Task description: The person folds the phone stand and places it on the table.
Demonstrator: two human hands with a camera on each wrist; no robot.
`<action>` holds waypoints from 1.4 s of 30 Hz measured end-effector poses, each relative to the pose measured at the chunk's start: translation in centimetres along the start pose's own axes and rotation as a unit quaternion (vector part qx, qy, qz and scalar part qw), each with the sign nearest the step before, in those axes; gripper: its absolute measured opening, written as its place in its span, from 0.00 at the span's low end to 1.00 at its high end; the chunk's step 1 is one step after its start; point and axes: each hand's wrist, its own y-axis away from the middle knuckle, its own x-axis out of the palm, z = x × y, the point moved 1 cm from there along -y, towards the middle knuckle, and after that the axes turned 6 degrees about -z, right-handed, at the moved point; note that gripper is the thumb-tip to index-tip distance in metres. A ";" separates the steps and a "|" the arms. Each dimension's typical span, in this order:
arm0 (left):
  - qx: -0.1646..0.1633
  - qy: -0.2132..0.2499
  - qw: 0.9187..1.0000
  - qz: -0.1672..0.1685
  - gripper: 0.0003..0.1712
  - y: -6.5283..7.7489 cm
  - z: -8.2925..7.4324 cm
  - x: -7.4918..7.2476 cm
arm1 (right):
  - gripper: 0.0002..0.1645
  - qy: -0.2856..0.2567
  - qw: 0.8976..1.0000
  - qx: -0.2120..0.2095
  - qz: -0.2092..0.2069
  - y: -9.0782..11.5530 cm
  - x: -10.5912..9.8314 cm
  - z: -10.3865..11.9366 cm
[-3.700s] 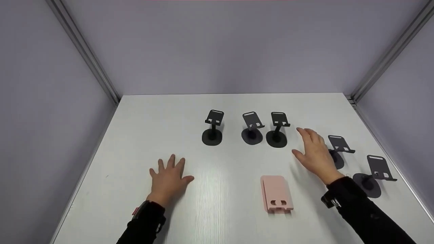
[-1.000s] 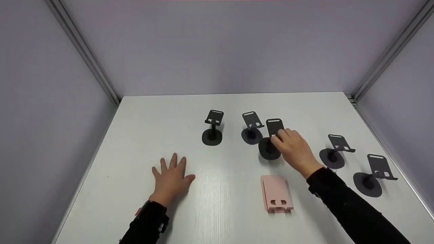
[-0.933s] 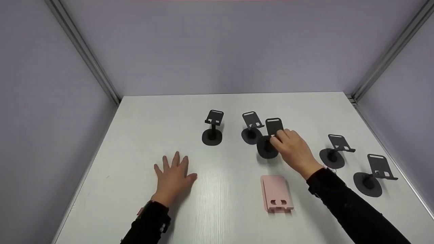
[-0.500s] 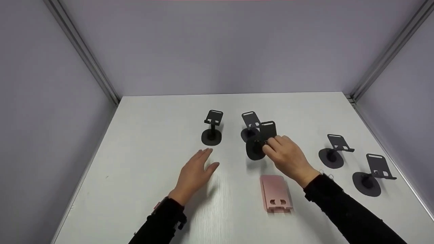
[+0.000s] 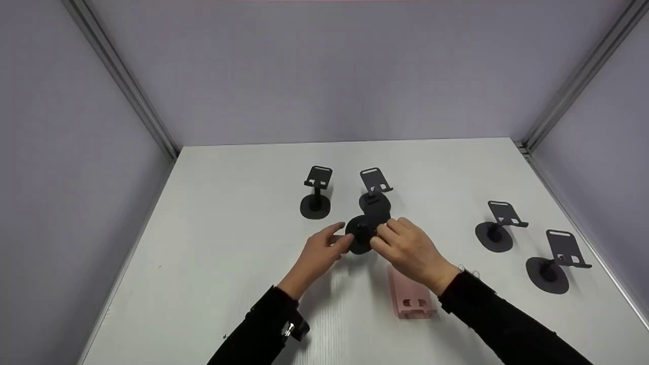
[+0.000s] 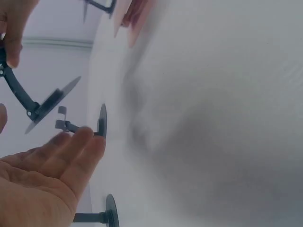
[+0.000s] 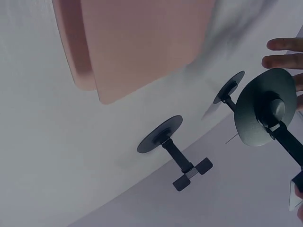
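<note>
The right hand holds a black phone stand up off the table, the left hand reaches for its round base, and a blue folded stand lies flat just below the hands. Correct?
Not quite: the folded stand lying flat is pink, not blue, as the head view shows. The rest holds: the right hand holds the black phone stand off the table, and the left hand reaches for its round base.

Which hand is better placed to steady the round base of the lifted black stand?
Probably the left hand. Its fingertips sit right beside the round base of the black stand, open and holding nothing. The right hand already grips the stand's upper part, so it is occupied.
</note>
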 end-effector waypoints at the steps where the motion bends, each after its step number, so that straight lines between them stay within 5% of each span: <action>1: -0.002 0.005 1.000 0.001 0.36 0.0 0.1 0.1 | 0.08 -0.001 1.000 -0.003 0.001 0.0 0.0 0.2; 15: -0.037 0.091 0.995 -0.032 0.16 -0.3 0.9 0.3 | 0.07 -0.017 0.999 -0.039 0.003 -0.2 0.6 2.0; 27: -0.007 0.054 0.997 -0.051 0.13 0.1 1.1 -0.9 | 0.04 -0.031 0.997 -0.071 0.012 -0.7 0.3 2.4; 35: 0.003 0.060 0.997 -0.058 0.13 0.1 0.9 -1.9 | 0.22 -0.064 0.998 -0.023 0.004 -0.7 0.0 2.1; 42: 0.031 0.046 0.996 -0.067 0.13 0.4 0.9 -2.4 | 0.20 -0.113 0.988 0.081 -0.060 -1.2 -0.6 1.3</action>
